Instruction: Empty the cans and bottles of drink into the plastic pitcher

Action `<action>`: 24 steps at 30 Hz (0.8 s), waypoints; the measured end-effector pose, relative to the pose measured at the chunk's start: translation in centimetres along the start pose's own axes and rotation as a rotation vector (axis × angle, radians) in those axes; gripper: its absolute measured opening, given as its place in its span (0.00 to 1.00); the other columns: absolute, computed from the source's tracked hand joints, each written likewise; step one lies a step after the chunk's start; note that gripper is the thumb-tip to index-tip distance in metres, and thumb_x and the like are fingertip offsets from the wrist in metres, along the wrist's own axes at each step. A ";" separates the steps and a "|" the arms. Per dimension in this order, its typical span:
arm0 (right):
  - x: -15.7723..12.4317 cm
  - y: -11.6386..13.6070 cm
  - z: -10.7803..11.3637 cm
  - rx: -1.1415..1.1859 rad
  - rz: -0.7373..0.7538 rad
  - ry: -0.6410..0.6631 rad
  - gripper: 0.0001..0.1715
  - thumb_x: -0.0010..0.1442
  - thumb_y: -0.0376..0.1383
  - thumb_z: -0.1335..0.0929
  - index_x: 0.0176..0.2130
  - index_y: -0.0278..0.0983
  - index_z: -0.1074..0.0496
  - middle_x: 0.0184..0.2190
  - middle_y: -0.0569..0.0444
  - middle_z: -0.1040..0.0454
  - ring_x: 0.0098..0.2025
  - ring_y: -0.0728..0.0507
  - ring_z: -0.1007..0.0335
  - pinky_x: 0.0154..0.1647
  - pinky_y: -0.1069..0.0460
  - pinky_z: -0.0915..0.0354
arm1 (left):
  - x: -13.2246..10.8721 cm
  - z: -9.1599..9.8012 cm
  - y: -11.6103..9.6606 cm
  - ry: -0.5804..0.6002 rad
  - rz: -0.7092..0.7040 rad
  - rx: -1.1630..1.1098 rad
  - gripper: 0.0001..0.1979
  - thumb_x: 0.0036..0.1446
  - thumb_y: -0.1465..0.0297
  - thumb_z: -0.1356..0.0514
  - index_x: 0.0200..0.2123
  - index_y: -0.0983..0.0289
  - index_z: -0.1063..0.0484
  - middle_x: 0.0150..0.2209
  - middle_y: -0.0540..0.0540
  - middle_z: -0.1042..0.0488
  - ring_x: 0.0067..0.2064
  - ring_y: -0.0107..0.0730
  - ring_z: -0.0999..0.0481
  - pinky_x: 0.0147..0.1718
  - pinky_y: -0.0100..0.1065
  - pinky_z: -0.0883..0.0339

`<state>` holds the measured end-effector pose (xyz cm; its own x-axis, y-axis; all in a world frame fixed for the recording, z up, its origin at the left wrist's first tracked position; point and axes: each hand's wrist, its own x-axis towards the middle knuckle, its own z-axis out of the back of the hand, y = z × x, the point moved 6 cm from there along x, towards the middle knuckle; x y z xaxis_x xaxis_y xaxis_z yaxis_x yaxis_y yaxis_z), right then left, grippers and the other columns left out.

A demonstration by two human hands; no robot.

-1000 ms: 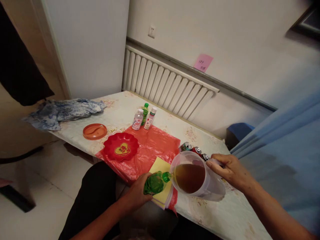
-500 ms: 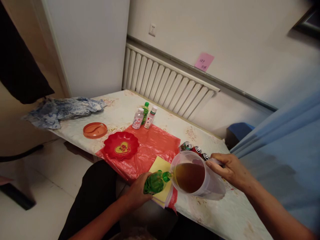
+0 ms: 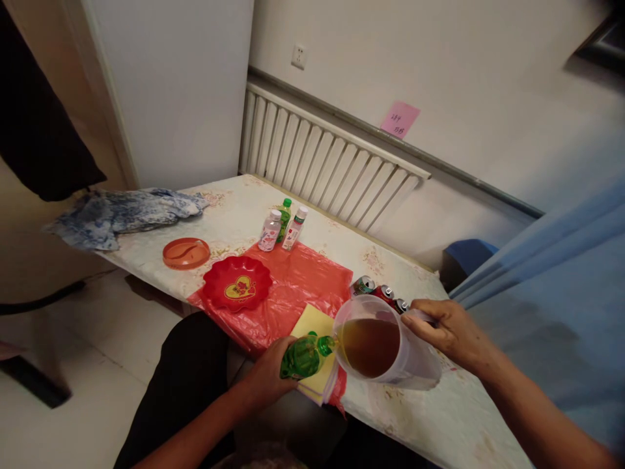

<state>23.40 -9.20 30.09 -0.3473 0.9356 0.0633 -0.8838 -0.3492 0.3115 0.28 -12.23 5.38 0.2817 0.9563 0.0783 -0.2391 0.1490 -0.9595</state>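
My right hand (image 3: 452, 333) grips the handle of a clear plastic pitcher (image 3: 420, 368) holding brown liquid, tilted toward the left. Its spout touches the mouth of a small green bottle (image 3: 303, 356), which my left hand (image 3: 266, 378) holds wrapped in its fingers at the table's near edge. The bottle leans toward the pitcher above a yellow cloth (image 3: 312, 322) lying on a red plastic sheet (image 3: 297, 286).
A red heart-printed dish (image 3: 237, 284) and an orange lid (image 3: 186, 253) lie to the left on the table (image 3: 234, 221). Three small bottles (image 3: 282, 228) stand farther back. Cans (image 3: 378, 291) sit behind the pitcher. A blue patterned cloth (image 3: 122, 215) covers the left end, with a radiator (image 3: 322, 169) beyond.
Both hands stay in place with bottle and pitcher; the camera view has shifted only slightly.
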 end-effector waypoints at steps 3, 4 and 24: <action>0.0 -0.1 -0.1 -0.019 0.011 0.023 0.24 0.58 0.48 0.38 0.19 0.38 0.44 0.17 0.60 0.49 0.21 0.51 0.52 0.21 0.54 0.54 | 0.1 -0.2 0.1 0.011 -0.008 0.001 0.33 0.42 0.73 0.34 0.54 0.62 0.37 0.54 0.60 0.29 0.54 0.48 0.29 0.55 0.45 0.36; 0.0 -0.1 -0.2 -0.026 0.010 0.030 0.24 0.58 0.48 0.38 0.19 0.38 0.44 0.17 0.60 0.49 0.21 0.51 0.52 0.21 0.54 0.53 | 0.1 -0.2 0.1 0.015 -0.010 0.004 0.33 0.42 0.73 0.35 0.54 0.62 0.38 0.54 0.60 0.30 0.54 0.48 0.29 0.55 0.45 0.36; 0.0 -0.7 -0.5 -0.042 0.013 0.053 0.25 0.59 0.50 0.38 0.20 0.38 0.44 0.17 0.60 0.48 0.21 0.51 0.51 0.22 0.53 0.53 | -0.1 0.0 0.0 -0.004 0.005 0.045 0.31 0.41 0.73 0.36 0.52 0.63 0.36 0.53 0.60 0.29 0.54 0.48 0.30 0.55 0.45 0.36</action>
<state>23.84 -8.99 29.44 -0.3735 0.9275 0.0166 -0.8913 -0.3638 0.2705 0.22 -12.36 5.36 0.2772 0.9579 0.0747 -0.2822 0.1555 -0.9467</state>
